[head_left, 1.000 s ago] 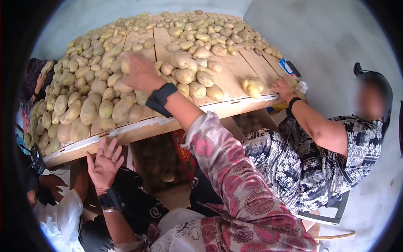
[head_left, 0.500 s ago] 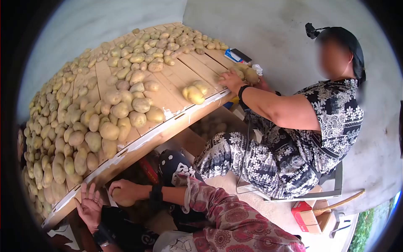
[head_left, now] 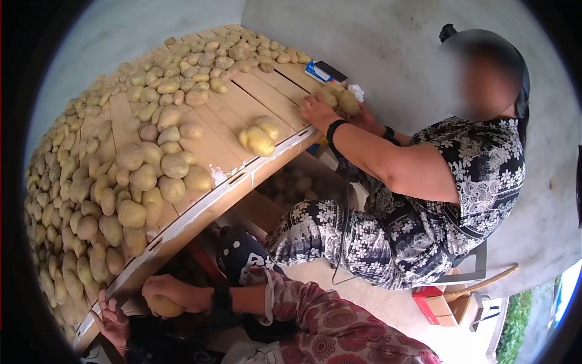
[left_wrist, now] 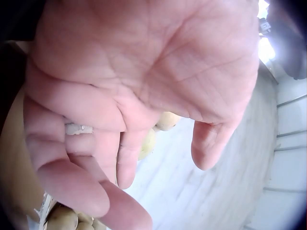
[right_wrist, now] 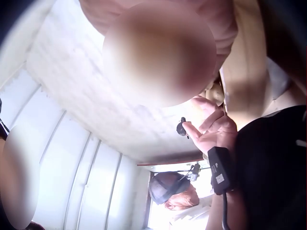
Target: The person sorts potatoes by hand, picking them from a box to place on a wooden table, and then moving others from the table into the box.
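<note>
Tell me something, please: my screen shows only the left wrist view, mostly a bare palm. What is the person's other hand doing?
Observer: In the head view, the bare right hand grips a rounded, yellowish-brown potato.
Visitor: Interesting! And is anybody else working nearby?
Observer: I can't say what their work is, but the head view shows a person in black-and-white floral clothing seated beside the pale wooden plank table.
</note>
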Demonstrator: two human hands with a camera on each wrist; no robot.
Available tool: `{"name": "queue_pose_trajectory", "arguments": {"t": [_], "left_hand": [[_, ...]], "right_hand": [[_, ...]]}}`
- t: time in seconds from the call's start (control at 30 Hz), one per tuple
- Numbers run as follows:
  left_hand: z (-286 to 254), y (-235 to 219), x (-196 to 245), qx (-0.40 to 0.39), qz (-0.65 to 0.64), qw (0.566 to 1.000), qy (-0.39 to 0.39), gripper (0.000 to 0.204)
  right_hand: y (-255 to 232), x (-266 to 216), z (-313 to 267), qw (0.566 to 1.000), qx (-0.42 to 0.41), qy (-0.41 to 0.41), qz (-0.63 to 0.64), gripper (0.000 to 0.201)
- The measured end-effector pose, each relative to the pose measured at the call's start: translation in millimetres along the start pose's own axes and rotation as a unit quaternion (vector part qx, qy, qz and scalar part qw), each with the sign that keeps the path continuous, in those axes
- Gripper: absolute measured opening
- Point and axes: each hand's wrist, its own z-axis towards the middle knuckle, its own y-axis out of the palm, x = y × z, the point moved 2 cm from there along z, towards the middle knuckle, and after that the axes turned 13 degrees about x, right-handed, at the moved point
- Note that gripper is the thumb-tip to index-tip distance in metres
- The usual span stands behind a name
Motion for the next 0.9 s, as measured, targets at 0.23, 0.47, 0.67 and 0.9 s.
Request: {"name": "queue_pose_trajectory", "arguments": {"t": [0.23, 0.47, 0.67, 0.9], "left_hand": [[18, -20, 12, 0.096, 0.007, 0.995, 0.036, 0.058], [36, -58, 13, -0.050, 0.002, 0.998, 0.025, 0.058], [40, -44, -3, -0.124, -0.003, 0.992, 0.039, 0.059], [13, 10, -12, 0.015, -0.022, 0.999, 0.020, 0.052]], "right_hand": [[4, -16, -5, 0.999, 0.016, 0.028, 0.024, 0.029], [-12, -21, -4, 0.998, 0.002, 0.044, 0.043, 0.030], [-30, -16, 2, 0.998, 0.048, 0.040, -0.008, 0.024], [-24, 5, 22, 0.994, 0.074, -0.038, -0.072, 0.018]]}}
